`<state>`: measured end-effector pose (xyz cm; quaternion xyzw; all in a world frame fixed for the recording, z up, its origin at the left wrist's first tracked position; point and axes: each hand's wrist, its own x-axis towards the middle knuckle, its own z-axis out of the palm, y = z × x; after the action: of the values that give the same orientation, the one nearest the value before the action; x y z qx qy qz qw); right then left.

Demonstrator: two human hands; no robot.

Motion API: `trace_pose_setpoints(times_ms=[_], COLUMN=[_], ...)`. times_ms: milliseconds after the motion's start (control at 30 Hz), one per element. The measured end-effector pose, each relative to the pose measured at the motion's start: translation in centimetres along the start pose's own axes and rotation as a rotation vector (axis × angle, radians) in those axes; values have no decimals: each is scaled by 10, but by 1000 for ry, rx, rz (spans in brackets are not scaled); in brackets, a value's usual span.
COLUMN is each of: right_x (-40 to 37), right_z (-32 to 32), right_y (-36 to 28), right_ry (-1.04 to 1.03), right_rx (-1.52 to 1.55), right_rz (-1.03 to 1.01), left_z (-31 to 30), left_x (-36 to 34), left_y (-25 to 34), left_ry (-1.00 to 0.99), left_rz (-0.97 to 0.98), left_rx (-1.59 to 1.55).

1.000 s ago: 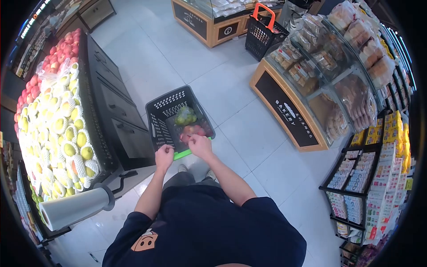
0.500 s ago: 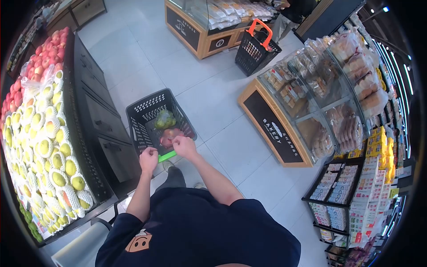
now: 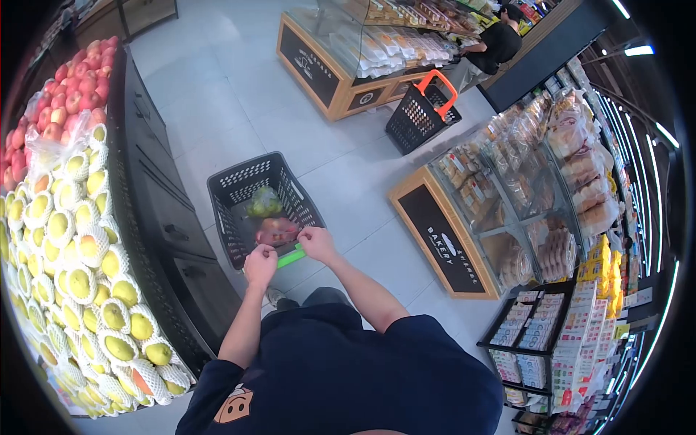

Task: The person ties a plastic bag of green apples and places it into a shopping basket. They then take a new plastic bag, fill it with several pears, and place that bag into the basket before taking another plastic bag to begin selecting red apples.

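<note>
A dark perforated shopping basket is in front of me, its green handle at the near side. Inside lie a clear bag of green fruit and, closer to me, a clear bag of red fruit. My left hand is over the basket's near left corner, fingers curled in. Just beyond the handle's right end is my right hand, its fingertips pinched together. Both hands are close to the handle and the red fruit bag. Whatever their fingertips hold is too small or see-through to make out.
A fruit stand at left bears red apples and net-wrapped pears. Bakery cases stand at right. A second basket with an orange handle is on the floor. Beyond it is a person in black. A packet rack stands lower right.
My view has shifted, bringing more of the person in black into sight. Both hands appear slightly further right and lower. The two fruit bags remain in the basket.
</note>
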<state>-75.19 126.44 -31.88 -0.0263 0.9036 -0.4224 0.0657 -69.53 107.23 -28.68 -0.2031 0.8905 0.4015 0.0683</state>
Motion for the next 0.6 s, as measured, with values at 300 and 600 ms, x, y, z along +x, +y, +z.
trace_pose_setpoints(times_ms=[300,600], right_x=[75,156], right_z=[11,22], right_y=[-15,-34], right_ry=[-38,-42], right_rx=[70,160], right_rz=[-97,-171], left_z=[-19,-35], left_x=[64,140], left_y=[15,32], left_ry=[21,60], left_rz=[-72,-148], left_rx=[-18,-35])
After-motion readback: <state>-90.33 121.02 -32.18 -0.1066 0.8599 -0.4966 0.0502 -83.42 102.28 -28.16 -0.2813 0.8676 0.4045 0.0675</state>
